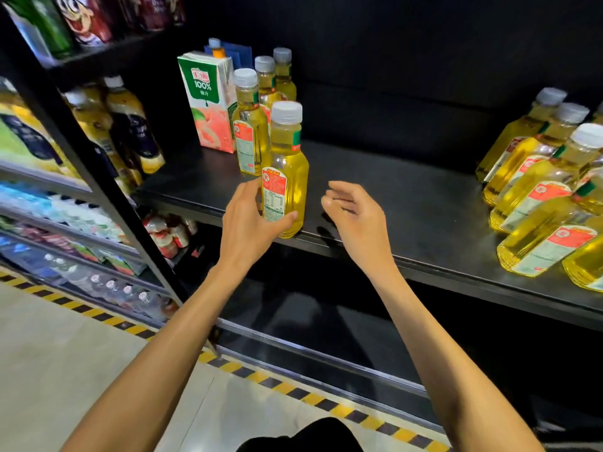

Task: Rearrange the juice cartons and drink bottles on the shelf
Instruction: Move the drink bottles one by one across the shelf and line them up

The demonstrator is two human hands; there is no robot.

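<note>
A: Entry, left hand (pixel 251 216). State?

B: Clamped on the clear plastic bottle of yellow drink with a white cap (pixel 287 171). The thumb lies across the lower label and the fingers wrap behind. The grip is low on the body, probably so the upright bottle can be slid or set without tipping.

A: Where is the bottle?

B: At the front lip of the black shelf board (pixel 391 197), upright. Its base looks to be on or just above the edge; I cannot tell which.

A: Right hand (pixel 354 213)?

B: Apart and holding nothing, with relaxed, slightly curved fingers. It hovers just beside the held bottle on the side away from the left hand. Judgement: it is standing by to steady the bottle or take the next one.

A: What is beyond the left hand?

B: A row of three matching bottles (pixel 249 125) runs front to back directly behind the held one. The green, white and pink juice carton (pixel 208 102) stands beside that row, further to the left. The held bottle lines up as the fourth in the file, which would explain why it is here.

A: And past the right hand?

B: A cluster of matching bottles (pixel 535 190), well apart to the right, with bare shelf between. Judgement: this is the stock to be moved over. The risk is the held bottle's base slipping off the lip.
</note>
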